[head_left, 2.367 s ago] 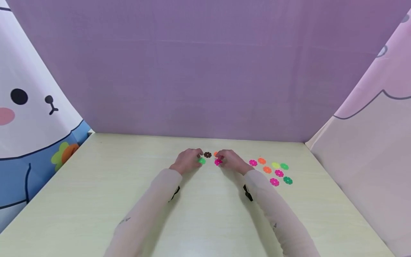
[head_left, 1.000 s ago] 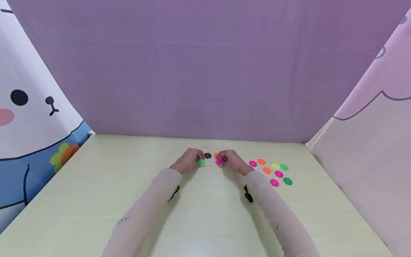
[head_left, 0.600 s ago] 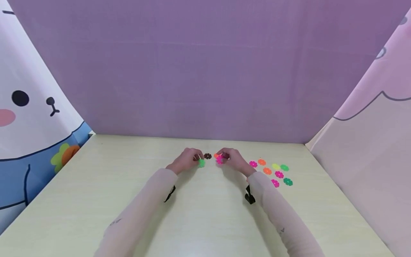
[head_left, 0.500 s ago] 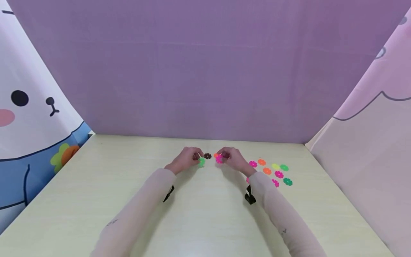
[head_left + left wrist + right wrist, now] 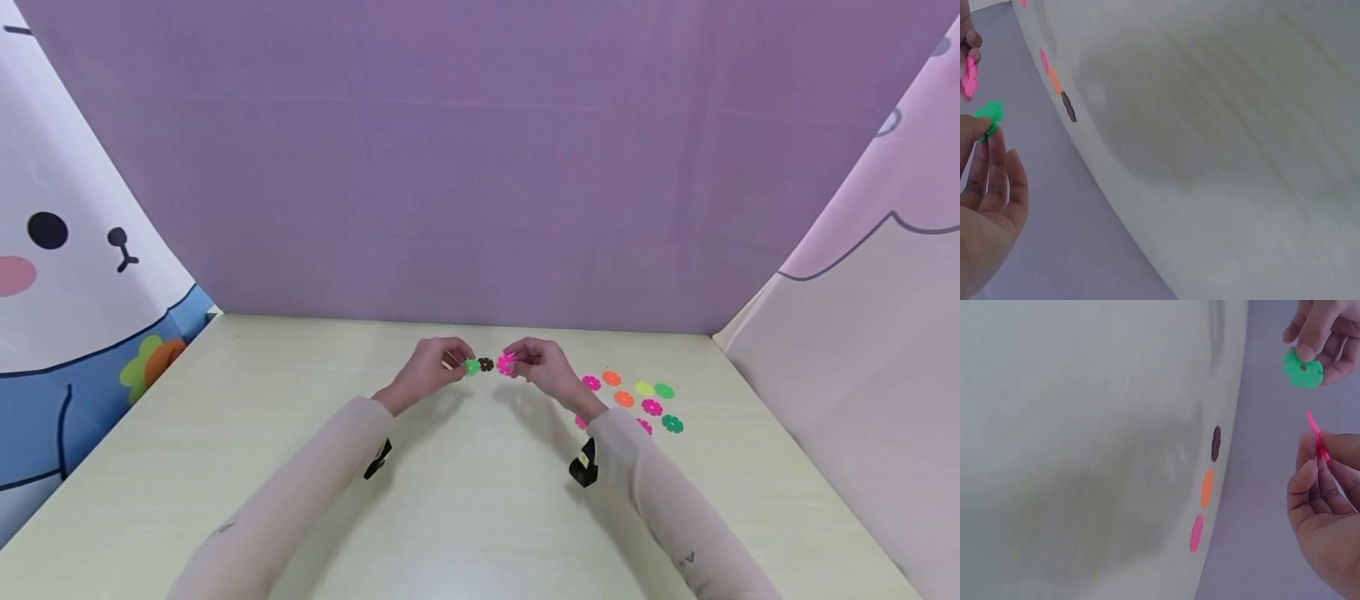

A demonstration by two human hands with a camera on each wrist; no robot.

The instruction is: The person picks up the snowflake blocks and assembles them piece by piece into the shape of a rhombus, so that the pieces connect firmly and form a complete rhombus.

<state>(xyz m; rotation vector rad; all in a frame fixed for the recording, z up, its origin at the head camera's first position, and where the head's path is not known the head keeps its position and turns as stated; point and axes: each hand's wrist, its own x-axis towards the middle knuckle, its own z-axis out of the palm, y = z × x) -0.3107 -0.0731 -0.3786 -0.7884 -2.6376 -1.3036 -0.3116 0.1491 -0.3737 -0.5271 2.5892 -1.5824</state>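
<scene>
While left hand (image 5: 433,367) pinches green notched flower-shaped disc (image 5: 1304,379), right hand (image 5: 551,367) pinches pink notched flower-shaped disc (image 5: 1317,434) across narrow gap, both raised above surface (image 5: 480,508); right-wrist view shows green face-on, pink nearly edge-on, planes crossed.

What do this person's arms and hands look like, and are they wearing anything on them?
Both the left hand and right hand are bare, without gloves. The left sleeve and right sleeve are long, plain pale beige, each with a small dark mark too tiny to read. A small black device shows below each cuff.
</scene>
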